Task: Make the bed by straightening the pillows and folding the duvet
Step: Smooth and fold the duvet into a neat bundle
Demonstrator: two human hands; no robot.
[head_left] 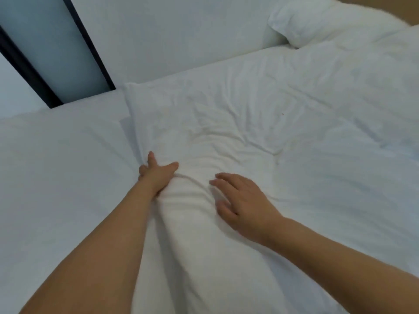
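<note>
1. The sheet [56,177] lies bare and smooth to the left of the left hand [156,175]; it needs no work and is best left undisturbed.
2. The left hand is tucked against the duvet's [249,132] left edge, thumb on top and fingers pushed under the fold, so the edge is gripped there. The grip would be better kept low and firm, so that the whole thickness comes along and not only the cover.
3. Between the two hands a raised ridge of duvet runs back toward the person. It is judged to be slack gathered by the grip and should be drawn out along the edge before any fold is made.
4. The right hand [240,200] rests flat on the duvet just right of that ridge, fingers spread and relaxed, holding nothing. It serves best as an anchor while the left hand pulls, or may be swept away from the ridge to press the creases out.
5. Beyond the right hand the duvet spreads wide and wrinkled across the bed. Smoothing is best worked outward from the hands, so that creases are not trapped under the fold.
6. Far to the upper right, well apart from both hands, a pillow [328,21] lies against the wall. Whether it sits square cannot be told; it is blurred.
</note>
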